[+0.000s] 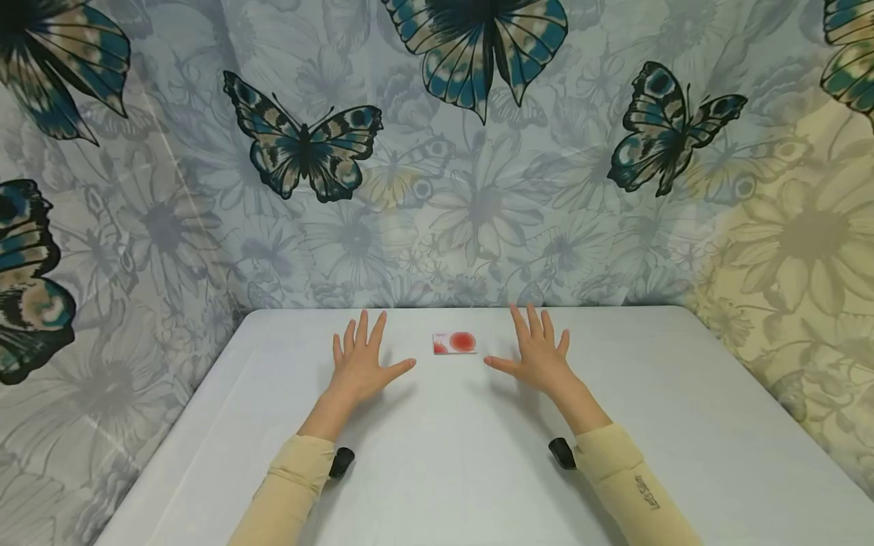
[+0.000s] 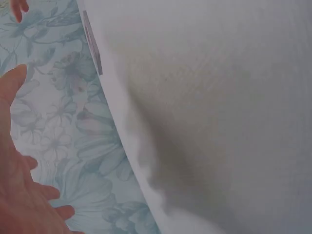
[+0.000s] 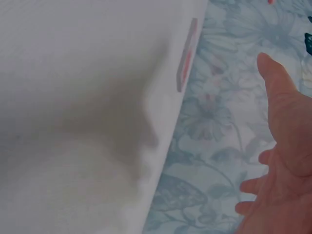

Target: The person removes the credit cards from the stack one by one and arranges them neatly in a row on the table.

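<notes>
A small flat white rectangular box (image 1: pixel 454 343) with a big red circle and a red corner lies near the table's far edge, between the two hands. To its left the left hand (image 1: pixel 358 368) hovers above the tabletop, fingers spread and thumb pointing toward the box. On the other side the right hand (image 1: pixel 541 355) is held in the same way, its thumb nearer the box. Neither hand touches anything. In the left wrist view the box (image 2: pixel 92 43) appears edge-on; the right wrist view shows the box (image 3: pixel 187 56) with some red on its face.
The white table (image 1: pixel 444 455) stretches out under both arms. Behind it hangs a curtain (image 1: pixel 478 205) with flowers and butterflies, which also runs along the sides. A dark wrist device (image 1: pixel 342 462) sits under the left sleeve, and another dark device (image 1: pixel 562 453) by the right sleeve.
</notes>
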`<state>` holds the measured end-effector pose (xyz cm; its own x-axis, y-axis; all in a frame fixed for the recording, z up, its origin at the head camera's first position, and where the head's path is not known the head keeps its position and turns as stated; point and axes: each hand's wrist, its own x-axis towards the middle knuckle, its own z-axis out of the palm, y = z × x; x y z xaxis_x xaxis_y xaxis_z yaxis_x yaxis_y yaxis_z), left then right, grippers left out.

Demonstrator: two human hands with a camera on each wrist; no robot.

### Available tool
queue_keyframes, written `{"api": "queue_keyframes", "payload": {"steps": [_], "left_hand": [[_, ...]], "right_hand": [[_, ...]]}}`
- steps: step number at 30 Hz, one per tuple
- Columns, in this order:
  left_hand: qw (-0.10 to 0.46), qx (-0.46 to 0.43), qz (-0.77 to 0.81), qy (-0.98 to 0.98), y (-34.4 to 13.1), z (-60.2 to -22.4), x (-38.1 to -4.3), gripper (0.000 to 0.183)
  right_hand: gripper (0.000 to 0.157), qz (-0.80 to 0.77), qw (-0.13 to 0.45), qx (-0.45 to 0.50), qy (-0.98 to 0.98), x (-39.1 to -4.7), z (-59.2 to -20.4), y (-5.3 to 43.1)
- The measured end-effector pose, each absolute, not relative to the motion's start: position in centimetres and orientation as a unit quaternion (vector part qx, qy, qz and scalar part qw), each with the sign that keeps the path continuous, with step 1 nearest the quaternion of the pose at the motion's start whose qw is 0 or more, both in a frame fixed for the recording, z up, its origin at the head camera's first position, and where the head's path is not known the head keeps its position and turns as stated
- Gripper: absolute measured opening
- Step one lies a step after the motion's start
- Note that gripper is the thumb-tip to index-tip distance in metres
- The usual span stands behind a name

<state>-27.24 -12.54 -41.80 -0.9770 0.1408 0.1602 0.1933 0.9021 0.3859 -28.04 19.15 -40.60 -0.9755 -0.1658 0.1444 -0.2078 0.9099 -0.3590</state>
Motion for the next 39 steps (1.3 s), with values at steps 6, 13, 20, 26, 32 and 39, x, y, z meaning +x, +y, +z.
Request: {"api": "queue_keyframes", "payload": {"steps": [6, 13, 20, 26, 32, 39], "left_hand": [[0.082, -0.092, -0.291, -0.949, -12.4, -41.9, -27.2, 0.112], [0.110, -0.088, -0.397, -0.907, -12.2, -42.0, -27.2, 0.104], [0.109, -0.095, -0.450, -0.881, -12.1, -42.5, -27.3, 0.094], [0.080, -0.110, -0.481, -0.866, -12.0, -42.9, -27.6, 0.085], [0.059, -0.131, -0.496, -0.856, -11.6, -43.2, -27.8, 0.072], [0.045, -0.161, -0.491, -0.855, -10.4, -43.5, -28.9, 0.062]], "right_hand": [[0.110, 0.213, 0.078, 0.128, -0.966, -28.0, -41.2, 19.6], [0.108, 0.287, 0.066, 0.145, -0.945, -28.2, -41.6, 20.0], [0.098, 0.322, 0.069, 0.162, -0.930, -28.7, -42.0, 19.8], [0.082, 0.390, 0.048, 0.177, -0.903, -29.2, -42.4, 19.6], [0.070, 0.426, 0.020, 0.162, -0.890, -29.8, -42.7, 19.1], [0.063, 0.439, -0.014, 0.139, -0.888, -31.1, -43.2, 18.7]]}}
